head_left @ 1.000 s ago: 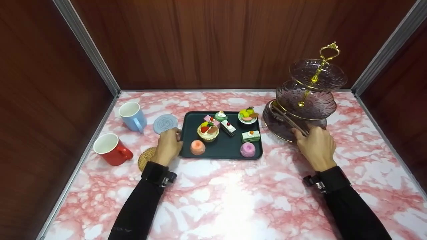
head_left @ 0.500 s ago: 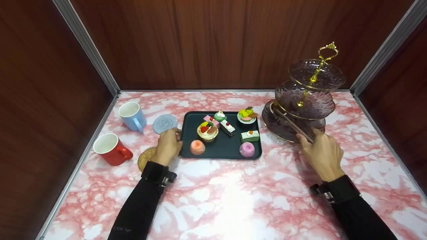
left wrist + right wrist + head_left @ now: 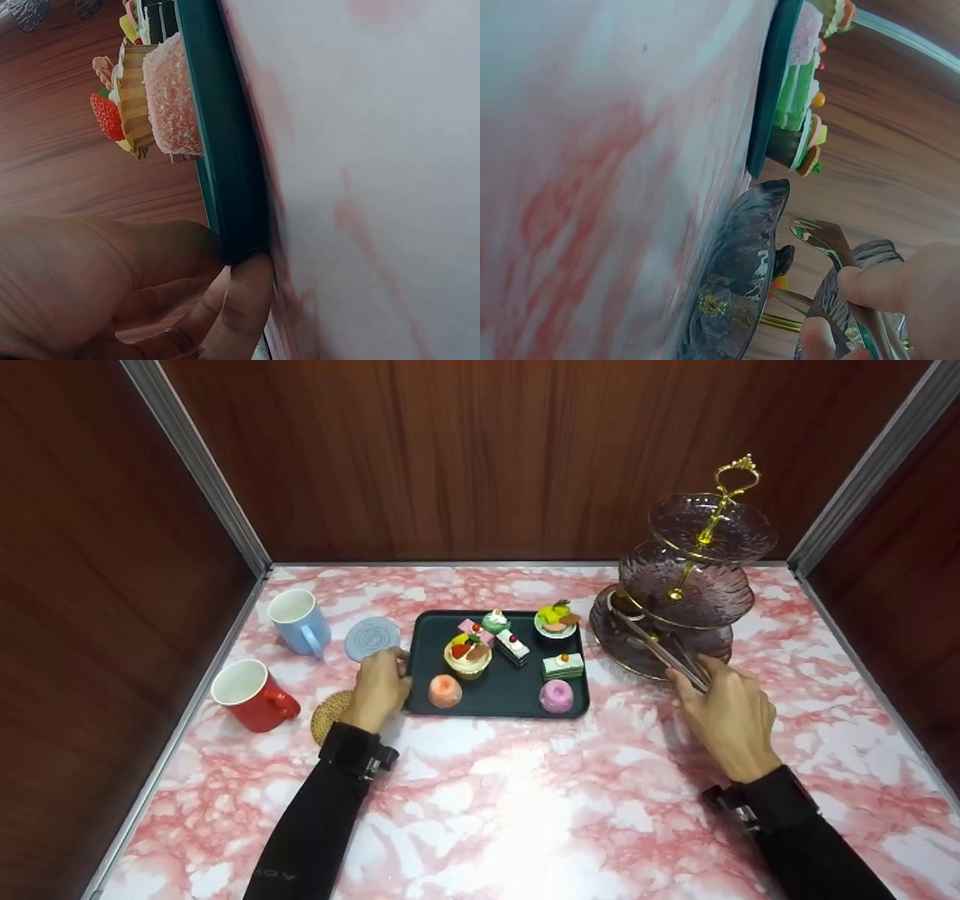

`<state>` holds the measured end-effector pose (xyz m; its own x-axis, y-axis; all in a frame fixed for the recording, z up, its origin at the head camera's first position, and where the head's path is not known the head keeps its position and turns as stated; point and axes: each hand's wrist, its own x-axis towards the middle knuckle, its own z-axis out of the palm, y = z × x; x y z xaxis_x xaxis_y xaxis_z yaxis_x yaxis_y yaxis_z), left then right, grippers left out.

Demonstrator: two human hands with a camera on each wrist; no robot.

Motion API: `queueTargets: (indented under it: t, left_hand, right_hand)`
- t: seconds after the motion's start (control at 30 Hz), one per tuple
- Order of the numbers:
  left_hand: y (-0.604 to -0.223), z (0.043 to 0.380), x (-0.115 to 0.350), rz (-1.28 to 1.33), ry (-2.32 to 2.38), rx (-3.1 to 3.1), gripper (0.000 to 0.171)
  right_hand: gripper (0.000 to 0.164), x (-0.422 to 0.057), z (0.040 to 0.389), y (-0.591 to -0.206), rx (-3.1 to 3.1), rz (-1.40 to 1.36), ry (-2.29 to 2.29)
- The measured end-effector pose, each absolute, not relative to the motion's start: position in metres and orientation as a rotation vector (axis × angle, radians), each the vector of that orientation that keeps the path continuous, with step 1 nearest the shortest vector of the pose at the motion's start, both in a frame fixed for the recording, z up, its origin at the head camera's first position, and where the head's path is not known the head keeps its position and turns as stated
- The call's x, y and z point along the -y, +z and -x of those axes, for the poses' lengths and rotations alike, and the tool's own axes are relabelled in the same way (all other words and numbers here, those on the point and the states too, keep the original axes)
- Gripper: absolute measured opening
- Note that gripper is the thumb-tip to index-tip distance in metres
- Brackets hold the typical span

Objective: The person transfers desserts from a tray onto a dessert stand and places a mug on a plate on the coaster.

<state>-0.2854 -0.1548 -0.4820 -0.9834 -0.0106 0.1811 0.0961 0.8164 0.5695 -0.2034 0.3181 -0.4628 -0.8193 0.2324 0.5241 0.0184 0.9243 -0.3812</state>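
Observation:
My left hand (image 3: 377,690) pinches the left edge of a dark green tray (image 3: 495,701), thumb above and fingers below in the left wrist view. On the tray sit several small cakes, among them a fruit tart (image 3: 467,656), an orange cake (image 3: 445,691), a purple cake (image 3: 556,697) and a green cake slice (image 3: 562,667). My right hand (image 3: 731,716) grips metal tongs (image 3: 664,651), one tip fork-shaped in the right wrist view. Their tips are over the bottom plate of a three-tier stand (image 3: 686,585), beside a small dark round item (image 3: 628,604), partly hidden.
Left of the tray stand a light blue mug (image 3: 300,622) and a red mug (image 3: 255,697). A grey-blue coaster (image 3: 373,639) and a woven coaster (image 3: 330,718), partly under the left forearm, lie nearby. Wooden walls (image 3: 480,457) enclose the table.
My right hand has drawn back toward the front right with the tongs. The dark round item now shows at their tips on the bottom plate. My left hand has stayed put.

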Motion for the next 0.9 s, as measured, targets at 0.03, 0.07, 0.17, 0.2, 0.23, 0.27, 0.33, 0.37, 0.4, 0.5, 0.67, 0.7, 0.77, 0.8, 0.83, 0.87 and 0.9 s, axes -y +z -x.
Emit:
queueTargets:
  t: [0.03, 0.07, 0.17, 0.2, 0.23, 0.27, 0.33, 0.37, 0.4, 0.5, 0.67, 0.7, 0.77, 0.8, 0.83, 0.87, 0.9]
  left_hand:
    - [-0.482, 0.285, 0.155, 0.070, -0.902, 2.823, 0.034]
    - [-0.482, 0.286, 0.155, 0.071, -0.901, 2.821, 0.034]
    - [-0.483, 0.286, 0.155, 0.075, -0.903, 2.816, 0.035]
    - [-0.483, 0.286, 0.155, 0.076, -0.901, 2.815, 0.035]
    - [-0.483, 0.286, 0.155, 0.079, -0.901, 2.813, 0.035]
    - [-0.483, 0.286, 0.155, 0.081, -0.898, 2.812, 0.035]
    - [-0.483, 0.286, 0.155, 0.087, -0.895, 2.812, 0.034]
    - [-0.483, 0.286, 0.155, 0.088, -0.894, 2.813, 0.034]
    - [-0.483, 0.286, 0.155, 0.088, -0.893, 2.813, 0.034]
    - [-0.483, 0.285, 0.155, 0.085, -0.888, 2.814, 0.034]
    - [-0.483, 0.286, 0.155, 0.082, -0.893, 2.807, 0.034]
    - [-0.483, 0.286, 0.155, 0.081, -0.896, 2.806, 0.034]
    - [-0.483, 0.286, 0.155, 0.084, -0.899, 2.801, 0.034]
    - [-0.484, 0.286, 0.155, 0.087, -0.896, 2.800, 0.034]
    - [-0.483, 0.286, 0.155, 0.087, -0.890, 2.800, 0.034]
    - [-0.484, 0.286, 0.155, 0.089, -0.884, 2.799, 0.034]
    - [-0.484, 0.286, 0.155, 0.088, -0.877, 2.801, 0.034]
  right_hand:
    - [0.051, -0.317, 0.203, -0.463, 2.497, 0.180, 0.482]
    - [0.052, -0.317, 0.202, -0.463, 2.501, 0.182, 0.479]
    - [0.055, -0.314, 0.201, -0.463, 2.531, 0.180, 0.464]
    - [0.055, -0.314, 0.200, -0.463, 2.544, 0.175, 0.457]
    - [0.055, -0.313, 0.200, -0.463, 2.553, 0.167, 0.450]
    - [0.054, -0.313, 0.200, -0.463, 2.566, 0.158, 0.442]
    - [0.053, -0.311, 0.199, -0.463, 2.588, 0.133, 0.422]
    - [0.052, -0.310, 0.199, -0.463, 2.596, 0.116, 0.411]
    - [0.052, -0.310, 0.200, -0.463, 2.601, 0.096, 0.403]
    - [0.051, -0.307, 0.199, -0.463, 2.617, 0.035, 0.384]
    - [0.046, -0.301, 0.198, -0.461, 2.639, -0.047, 0.366]
    - [0.045, -0.300, 0.197, -0.461, 2.648, -0.060, 0.367]
    - [0.043, -0.298, 0.197, -0.460, 2.666, -0.084, 0.373]
    - [0.043, -0.296, 0.197, -0.460, 2.673, -0.098, 0.378]
    - [0.043, -0.295, 0.197, -0.460, 2.681, -0.112, 0.386]
    - [0.044, -0.293, 0.197, -0.459, 2.689, -0.124, 0.395]
    - [0.044, -0.291, 0.197, -0.459, 2.692, -0.137, 0.406]
